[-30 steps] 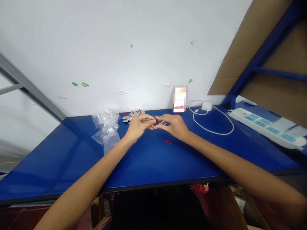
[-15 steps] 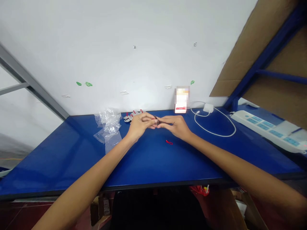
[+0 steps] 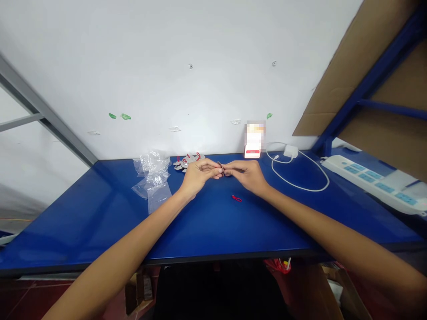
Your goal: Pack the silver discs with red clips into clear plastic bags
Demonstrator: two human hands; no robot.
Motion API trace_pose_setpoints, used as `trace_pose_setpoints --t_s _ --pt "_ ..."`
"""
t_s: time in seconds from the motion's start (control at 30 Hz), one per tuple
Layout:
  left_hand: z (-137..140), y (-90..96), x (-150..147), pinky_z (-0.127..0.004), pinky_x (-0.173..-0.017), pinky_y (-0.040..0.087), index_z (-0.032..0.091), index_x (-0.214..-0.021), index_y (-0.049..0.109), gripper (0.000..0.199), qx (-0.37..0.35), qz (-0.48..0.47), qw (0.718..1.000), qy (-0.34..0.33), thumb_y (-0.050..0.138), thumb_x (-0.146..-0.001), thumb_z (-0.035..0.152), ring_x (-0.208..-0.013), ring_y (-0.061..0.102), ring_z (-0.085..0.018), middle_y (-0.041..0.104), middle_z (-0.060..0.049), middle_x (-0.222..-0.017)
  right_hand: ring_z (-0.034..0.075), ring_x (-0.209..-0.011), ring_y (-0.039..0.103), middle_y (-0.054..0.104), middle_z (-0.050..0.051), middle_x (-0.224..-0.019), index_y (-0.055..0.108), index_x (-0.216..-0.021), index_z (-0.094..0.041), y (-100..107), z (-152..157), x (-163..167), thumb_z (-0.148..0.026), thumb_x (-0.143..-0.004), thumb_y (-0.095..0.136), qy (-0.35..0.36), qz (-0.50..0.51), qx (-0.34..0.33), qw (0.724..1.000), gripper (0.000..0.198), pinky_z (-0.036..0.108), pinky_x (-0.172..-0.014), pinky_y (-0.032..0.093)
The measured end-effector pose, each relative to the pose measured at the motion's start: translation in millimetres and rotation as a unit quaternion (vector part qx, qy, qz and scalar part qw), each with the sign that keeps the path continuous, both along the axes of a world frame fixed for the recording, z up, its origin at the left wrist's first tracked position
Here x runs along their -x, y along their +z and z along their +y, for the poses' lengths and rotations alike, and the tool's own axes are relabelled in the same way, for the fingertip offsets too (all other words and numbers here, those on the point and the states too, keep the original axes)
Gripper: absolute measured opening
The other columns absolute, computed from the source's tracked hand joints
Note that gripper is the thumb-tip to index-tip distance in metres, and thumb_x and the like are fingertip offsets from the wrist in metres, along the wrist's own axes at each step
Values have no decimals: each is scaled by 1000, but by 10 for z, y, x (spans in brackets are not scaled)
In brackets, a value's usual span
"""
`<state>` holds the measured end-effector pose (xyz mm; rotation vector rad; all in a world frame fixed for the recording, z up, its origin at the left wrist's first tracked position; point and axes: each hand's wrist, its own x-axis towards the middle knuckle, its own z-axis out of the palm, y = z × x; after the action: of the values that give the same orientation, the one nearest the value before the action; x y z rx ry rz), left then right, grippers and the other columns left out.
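My left hand [image 3: 198,177] pinches a small thin disc [image 3: 221,166] between thumb and fingers above the table. It is seen nearly edge-on, so its face is hidden. From the other side, my right hand [image 3: 249,176] meets it with thumb and fingers pressed together at its edge. Below my right hand a short red cord loop [image 3: 236,198] lies on the blue table. Behind my left hand sits a pile of pale round tags [image 3: 187,161], several of them with red loops, partly covered by that hand.
Clear plastic bags [image 3: 156,178] lie left of the tags. A lit phone [image 3: 252,141] leans on the wall at the back. To its right are a white charger with cable [image 3: 290,152] and a long power strip [image 3: 370,178]. The blue table's [image 3: 200,235] front edge is dark.
Both hands have shifted slightly in the picture along with the whole view. The fingers have adjusted a little around the disc, and more of the tag pile shows.
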<state>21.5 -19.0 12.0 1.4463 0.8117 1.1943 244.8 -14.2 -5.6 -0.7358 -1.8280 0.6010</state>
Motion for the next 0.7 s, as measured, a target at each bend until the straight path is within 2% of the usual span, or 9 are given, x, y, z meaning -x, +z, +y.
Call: trace_pose_setpoints --t_s 0.2,0.33,0.57,0.7 --pt "12 -19 29 -38 -83 67 15 -95 79 45 15 -12 999 -35 101 -75 50 -80 79 -20 82 -7 -88 23 -80 83 87 5 -94 89 -103 -24 107 -24 -23 -46 -97 82 20 -9 53 998 24 38 -81 71" --pt "27 -36 36 -38 -86 66 15 -100 79 45 21 -3 998 -64 98 -79 50 -83 77 -20 81 -8 -93 23 -84 83 86 5 -97 86 -101 -23 159 -22 -39 -41 -99 78 18 -36 27 999 19 38 -83 71" --pt "18 -53 16 -39 -98 62 20 -122 73 57 -35 48 998 -20 100 -77 41 -104 74 -21 72 -12 -131 23 -82 84 83 2 -94 73 -96 -24 120 -33 -4 -32 -96 76 1 -53 10 999 9 38 -83 72" --pt "12 -55 29 -39 -99 61 24 -134 70 59 -46 83 994 -50 95 -83 40 -105 74 -22 69 -11 -138 23 -85 84 83 2 -97 72 -97 -24 111 -47 10 -29 -96 76 2 -65 8 998 6 38 -85 72"
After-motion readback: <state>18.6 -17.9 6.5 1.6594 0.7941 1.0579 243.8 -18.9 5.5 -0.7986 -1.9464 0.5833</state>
